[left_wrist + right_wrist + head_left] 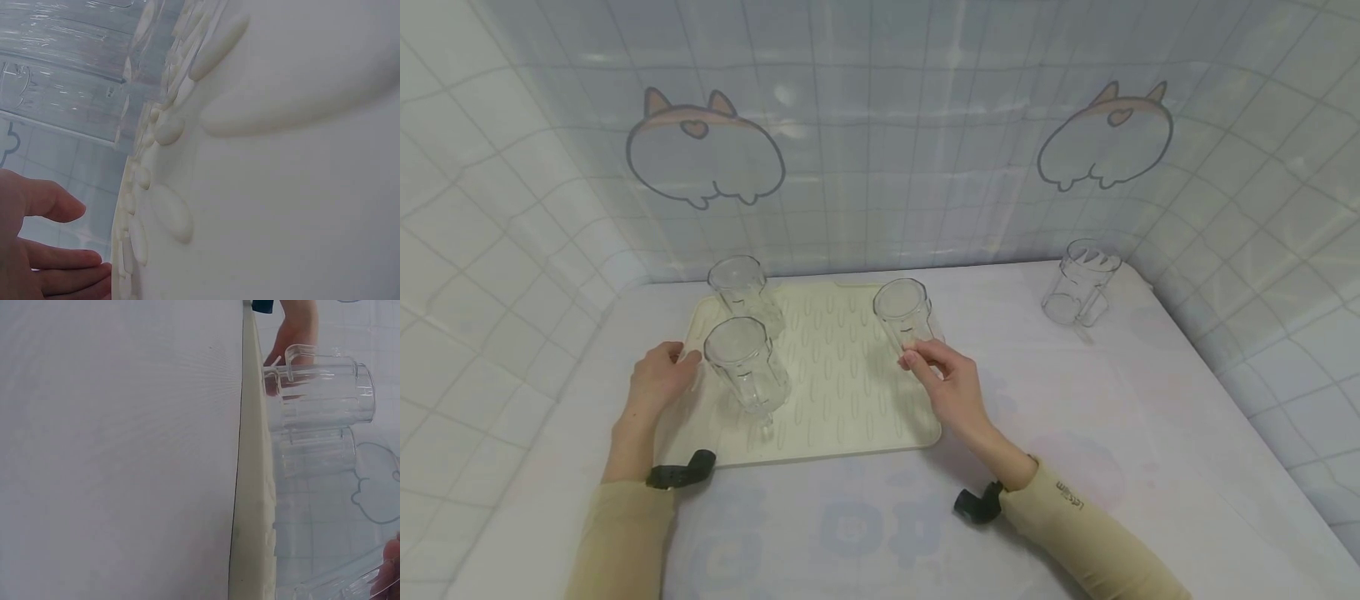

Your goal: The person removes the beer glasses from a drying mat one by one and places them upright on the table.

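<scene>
A clear mug (901, 302) is at the right end of the pale mat (842, 425), its near side pinched between the drawn-together thumb and fingers of the right hand (953, 387), whose forearm slants in from the near right. The left hand (658, 379) reaches from the near left to the mat's left edge, thumb parted from loosely bent, unladen fingers, beside a near mug (741, 360) and a far mug (737, 282). A handled mug (1078, 282) stands far right on the surface (1075, 375).
</scene>
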Available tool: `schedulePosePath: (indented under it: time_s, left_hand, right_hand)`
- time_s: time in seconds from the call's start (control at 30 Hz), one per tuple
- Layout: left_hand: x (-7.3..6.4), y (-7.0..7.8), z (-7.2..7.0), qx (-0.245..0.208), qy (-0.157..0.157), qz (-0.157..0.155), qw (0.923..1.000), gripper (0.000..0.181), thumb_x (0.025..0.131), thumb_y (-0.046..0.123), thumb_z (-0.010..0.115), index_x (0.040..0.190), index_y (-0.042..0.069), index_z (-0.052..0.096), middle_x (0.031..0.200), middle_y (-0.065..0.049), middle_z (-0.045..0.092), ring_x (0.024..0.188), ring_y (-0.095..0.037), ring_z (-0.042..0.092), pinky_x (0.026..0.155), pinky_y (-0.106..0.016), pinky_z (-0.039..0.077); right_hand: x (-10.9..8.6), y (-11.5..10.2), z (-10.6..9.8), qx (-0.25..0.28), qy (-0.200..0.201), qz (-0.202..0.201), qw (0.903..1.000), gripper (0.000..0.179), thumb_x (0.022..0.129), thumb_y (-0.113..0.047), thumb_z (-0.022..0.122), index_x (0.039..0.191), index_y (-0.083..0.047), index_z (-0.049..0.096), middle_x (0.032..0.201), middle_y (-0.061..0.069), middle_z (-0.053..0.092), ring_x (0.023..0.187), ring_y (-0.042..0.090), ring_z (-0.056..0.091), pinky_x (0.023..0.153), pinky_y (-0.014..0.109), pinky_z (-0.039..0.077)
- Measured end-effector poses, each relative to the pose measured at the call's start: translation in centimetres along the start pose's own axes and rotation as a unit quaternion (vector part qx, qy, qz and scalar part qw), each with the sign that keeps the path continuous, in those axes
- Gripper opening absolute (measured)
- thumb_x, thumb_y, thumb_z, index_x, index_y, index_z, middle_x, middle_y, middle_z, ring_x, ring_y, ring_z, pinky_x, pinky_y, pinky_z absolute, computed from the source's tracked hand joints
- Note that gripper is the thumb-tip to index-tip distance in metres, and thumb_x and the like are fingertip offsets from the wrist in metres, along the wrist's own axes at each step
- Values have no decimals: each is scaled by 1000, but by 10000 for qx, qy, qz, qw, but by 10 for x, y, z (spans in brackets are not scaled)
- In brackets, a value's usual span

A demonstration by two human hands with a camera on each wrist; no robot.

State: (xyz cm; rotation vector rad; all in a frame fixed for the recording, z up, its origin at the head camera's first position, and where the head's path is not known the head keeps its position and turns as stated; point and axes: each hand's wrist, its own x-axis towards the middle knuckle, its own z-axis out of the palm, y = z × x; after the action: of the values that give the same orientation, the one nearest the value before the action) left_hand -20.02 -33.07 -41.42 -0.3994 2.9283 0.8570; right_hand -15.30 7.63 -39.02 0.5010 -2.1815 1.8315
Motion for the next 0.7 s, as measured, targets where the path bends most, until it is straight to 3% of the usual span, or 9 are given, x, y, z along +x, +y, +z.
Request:
schedulePosePath:
  time_s: [0.7]
  left_hand:
    - [0, 0, 1, -79, 42, -41, 10000, 66, 97, 38, 32, 138, -14, 31, 133, -37, 39, 119, -52, 39, 96, -59, 37]
  right_hand:
    - [-3, -1, 1, 1, -4, -58, 10000, 15, 90, -1, 60, 102, 2, 68, 85, 19, 68, 83, 29, 64, 74, 19, 49]
